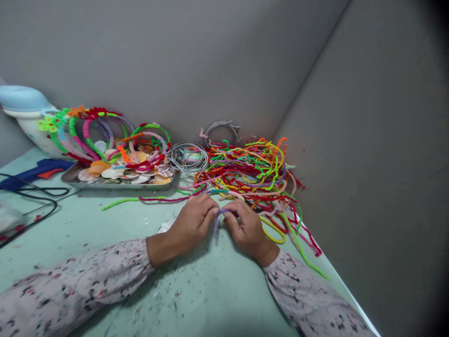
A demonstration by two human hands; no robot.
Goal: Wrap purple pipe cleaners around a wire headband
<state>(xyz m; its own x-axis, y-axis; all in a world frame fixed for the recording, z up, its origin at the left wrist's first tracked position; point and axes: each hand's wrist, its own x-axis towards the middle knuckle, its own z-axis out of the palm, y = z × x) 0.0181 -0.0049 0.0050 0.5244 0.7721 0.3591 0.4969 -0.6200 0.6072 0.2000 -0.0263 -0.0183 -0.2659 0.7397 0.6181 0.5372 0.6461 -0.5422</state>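
Between my two hands is a fuzzy purple strip [216, 225], with one short end hanging down toward the table. My left hand [197, 218] pinches it from the left with thumb and fingertips. From the right, my right hand [245, 225] closes on the same strip, fingers curled. Just beyond my fingertips lies a long fuzzy strand in green, dark pink and teal [164, 200]. A yellow loop [275, 234] rests beside my right hand.
A metal tray [119, 186] holds shells and colourful fuzzy hoops. Behind my hands are coiled grey wires [189, 164] and a heap of fuzzy strips [252, 168]. At left are a blue tool [35, 173], a black cord [52, 206] and a blue-lidded container [24, 99].
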